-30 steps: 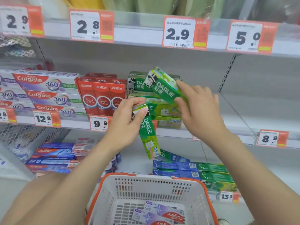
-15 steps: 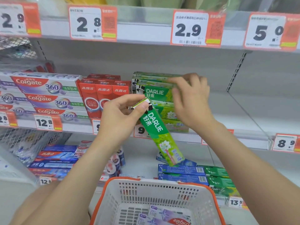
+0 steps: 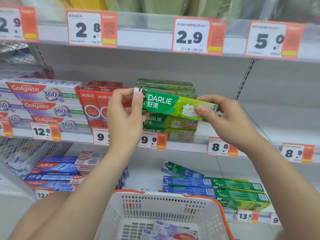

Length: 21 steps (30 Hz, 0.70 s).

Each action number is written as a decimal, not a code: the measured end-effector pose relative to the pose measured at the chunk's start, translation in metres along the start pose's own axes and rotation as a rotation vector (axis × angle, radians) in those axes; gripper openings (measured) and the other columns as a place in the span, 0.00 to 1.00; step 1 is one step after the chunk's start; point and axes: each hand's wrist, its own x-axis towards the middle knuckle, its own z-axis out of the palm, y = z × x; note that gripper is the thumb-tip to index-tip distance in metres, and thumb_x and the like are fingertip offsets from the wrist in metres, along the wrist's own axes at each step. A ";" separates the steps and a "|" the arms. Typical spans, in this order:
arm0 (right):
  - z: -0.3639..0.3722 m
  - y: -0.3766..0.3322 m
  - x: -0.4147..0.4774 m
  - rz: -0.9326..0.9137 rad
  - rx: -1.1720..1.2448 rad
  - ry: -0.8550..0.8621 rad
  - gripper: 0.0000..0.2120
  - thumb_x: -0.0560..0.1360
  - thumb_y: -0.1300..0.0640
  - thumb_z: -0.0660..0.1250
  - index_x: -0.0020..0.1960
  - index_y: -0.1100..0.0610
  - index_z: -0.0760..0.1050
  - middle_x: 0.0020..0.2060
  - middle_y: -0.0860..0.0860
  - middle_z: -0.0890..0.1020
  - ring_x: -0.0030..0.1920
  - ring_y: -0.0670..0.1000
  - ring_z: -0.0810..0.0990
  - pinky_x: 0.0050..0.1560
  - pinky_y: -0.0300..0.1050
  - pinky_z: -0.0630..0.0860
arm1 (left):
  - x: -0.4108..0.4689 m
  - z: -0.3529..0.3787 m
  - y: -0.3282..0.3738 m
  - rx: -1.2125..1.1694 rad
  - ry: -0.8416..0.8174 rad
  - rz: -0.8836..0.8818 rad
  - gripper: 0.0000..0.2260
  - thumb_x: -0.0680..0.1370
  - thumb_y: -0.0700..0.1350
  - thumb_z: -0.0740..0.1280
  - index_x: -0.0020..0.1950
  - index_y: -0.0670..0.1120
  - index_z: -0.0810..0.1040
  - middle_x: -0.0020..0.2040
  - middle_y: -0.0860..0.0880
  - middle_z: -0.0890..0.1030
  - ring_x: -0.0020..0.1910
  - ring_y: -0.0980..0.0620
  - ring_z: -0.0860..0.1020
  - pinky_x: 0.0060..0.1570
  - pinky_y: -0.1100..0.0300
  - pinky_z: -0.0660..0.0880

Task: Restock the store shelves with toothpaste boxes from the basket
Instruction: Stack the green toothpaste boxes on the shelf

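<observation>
On the head camera I see my left hand [image 3: 125,116] pinching the left end of a green DARLIE box [image 3: 174,105]. My right hand [image 3: 230,122] pinches its right end, holding it level in front of the shelved DARLIE stack [image 3: 170,124] between my hands. Below them, the white basket [image 3: 147,211] holds purple Colgate boxes [image 3: 173,231].

A shop; price tags [image 3: 190,36] line shelves [image 3: 147,34] above and below the fingers [image 3: 137,101]; stacked toothpaste boxes [image 3: 46,103] beside them; basket [image 3: 155,195] underneath.

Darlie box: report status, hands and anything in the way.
Darlie box pinched endwise, left hand and right hand. Level before shelf stack. Nothing in the way.
</observation>
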 end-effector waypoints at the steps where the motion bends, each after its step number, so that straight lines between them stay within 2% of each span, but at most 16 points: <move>1: 0.000 0.001 0.001 -0.021 -0.005 0.045 0.13 0.80 0.47 0.72 0.64 0.49 0.80 0.51 0.48 0.87 0.50 0.55 0.86 0.55 0.60 0.82 | 0.002 -0.004 -0.003 0.213 -0.004 0.135 0.08 0.84 0.51 0.67 0.61 0.51 0.80 0.62 0.50 0.76 0.52 0.55 0.83 0.47 0.53 0.84; 3: 0.001 0.004 0.004 -0.072 -0.033 0.132 0.14 0.80 0.45 0.71 0.64 0.46 0.79 0.55 0.48 0.84 0.52 0.50 0.85 0.54 0.58 0.81 | 0.005 -0.010 -0.008 0.535 -0.010 0.347 0.13 0.84 0.50 0.68 0.67 0.49 0.80 0.65 0.48 0.72 0.50 0.60 0.78 0.47 0.54 0.82; 4: 0.003 0.006 0.006 -0.096 -0.059 0.155 0.15 0.79 0.44 0.70 0.64 0.45 0.78 0.56 0.48 0.82 0.54 0.50 0.84 0.55 0.57 0.81 | 0.003 -0.010 -0.008 0.609 -0.010 0.390 0.15 0.83 0.50 0.68 0.69 0.48 0.79 0.65 0.46 0.71 0.51 0.57 0.77 0.48 0.55 0.81; 5: 0.005 0.008 0.006 -0.121 -0.106 0.162 0.15 0.79 0.44 0.70 0.65 0.44 0.78 0.56 0.48 0.81 0.54 0.51 0.83 0.56 0.55 0.80 | 0.001 -0.010 -0.008 0.654 -0.011 0.409 0.17 0.82 0.48 0.69 0.71 0.48 0.77 0.65 0.45 0.71 0.52 0.53 0.76 0.50 0.57 0.78; 7: 0.012 0.014 0.007 -0.135 -0.238 0.159 0.17 0.80 0.49 0.71 0.68 0.49 0.78 0.56 0.50 0.76 0.49 0.53 0.80 0.56 0.44 0.74 | -0.003 -0.010 -0.010 0.723 -0.030 0.409 0.21 0.81 0.46 0.71 0.73 0.48 0.73 0.65 0.45 0.71 0.53 0.51 0.74 0.48 0.59 0.73; 9: 0.022 0.013 0.004 -0.115 -0.260 0.157 0.18 0.80 0.51 0.72 0.69 0.51 0.78 0.58 0.52 0.71 0.44 0.52 0.78 0.54 0.32 0.71 | -0.003 -0.011 -0.011 0.815 -0.086 0.416 0.23 0.81 0.47 0.72 0.75 0.51 0.72 0.68 0.48 0.70 0.48 0.48 0.77 0.41 0.51 0.77; 10: 0.027 0.013 0.003 -0.111 -0.255 0.167 0.19 0.80 0.50 0.73 0.69 0.50 0.77 0.59 0.52 0.69 0.44 0.51 0.77 0.56 0.32 0.73 | -0.001 -0.012 -0.013 0.855 -0.116 0.422 0.23 0.81 0.48 0.72 0.75 0.52 0.72 0.69 0.50 0.70 0.47 0.46 0.78 0.39 0.48 0.79; 12: 0.037 0.013 0.002 -0.108 -0.252 0.208 0.21 0.78 0.48 0.74 0.69 0.46 0.75 0.61 0.52 0.67 0.52 0.52 0.77 0.61 0.44 0.77 | 0.001 -0.013 -0.018 0.926 -0.160 0.444 0.22 0.81 0.49 0.72 0.74 0.53 0.73 0.72 0.53 0.70 0.51 0.46 0.80 0.38 0.46 0.81; 13: 0.040 0.014 0.003 -0.098 -0.234 0.228 0.22 0.78 0.48 0.74 0.70 0.46 0.73 0.61 0.52 0.67 0.54 0.49 0.76 0.60 0.45 0.78 | 0.002 -0.013 -0.020 0.955 -0.172 0.452 0.22 0.81 0.49 0.72 0.74 0.53 0.73 0.73 0.55 0.70 0.52 0.46 0.81 0.38 0.46 0.82; 14: 0.041 0.013 0.003 -0.078 -0.203 0.238 0.25 0.78 0.48 0.75 0.72 0.47 0.70 0.62 0.52 0.67 0.53 0.43 0.76 0.58 0.41 0.78 | 0.002 -0.012 -0.022 0.972 -0.179 0.452 0.21 0.81 0.50 0.71 0.74 0.53 0.74 0.74 0.56 0.71 0.52 0.47 0.82 0.39 0.47 0.82; 15: 0.042 0.012 0.005 -0.052 -0.173 0.242 0.29 0.78 0.47 0.75 0.74 0.49 0.68 0.63 0.51 0.69 0.52 0.38 0.76 0.56 0.39 0.79 | 0.002 -0.010 -0.024 0.982 -0.185 0.451 0.21 0.81 0.50 0.71 0.73 0.52 0.74 0.75 0.56 0.71 0.51 0.47 0.82 0.39 0.48 0.82; 17: 0.043 0.012 0.006 0.024 -0.125 0.251 0.34 0.77 0.45 0.75 0.77 0.51 0.64 0.64 0.51 0.76 0.55 0.41 0.80 0.58 0.48 0.80 | 0.003 -0.009 -0.026 0.987 -0.185 0.461 0.21 0.81 0.49 0.71 0.73 0.52 0.74 0.76 0.57 0.70 0.50 0.47 0.83 0.38 0.50 0.81; 18: 0.044 0.014 0.007 0.068 -0.109 0.246 0.35 0.78 0.45 0.74 0.78 0.53 0.64 0.61 0.50 0.81 0.56 0.48 0.82 0.58 0.49 0.79 | 0.004 -0.008 -0.027 0.986 -0.184 0.464 0.21 0.81 0.49 0.71 0.74 0.52 0.73 0.78 0.57 0.69 0.50 0.47 0.83 0.37 0.51 0.81; 19: 0.045 0.015 0.008 0.103 -0.112 0.226 0.35 0.79 0.45 0.73 0.79 0.55 0.63 0.54 0.46 0.84 0.54 0.52 0.82 0.55 0.47 0.76 | 0.005 -0.008 -0.027 0.985 -0.185 0.467 0.23 0.81 0.48 0.71 0.76 0.52 0.71 0.80 0.57 0.68 0.51 0.46 0.84 0.37 0.52 0.80; 21: 0.048 0.015 0.007 0.110 -0.143 0.153 0.32 0.83 0.48 0.67 0.82 0.56 0.60 0.40 0.40 0.82 0.47 0.53 0.81 0.46 0.43 0.70 | 0.006 -0.007 -0.030 1.003 -0.193 0.478 0.27 0.82 0.48 0.71 0.80 0.52 0.67 0.82 0.56 0.65 0.54 0.46 0.84 0.38 0.52 0.81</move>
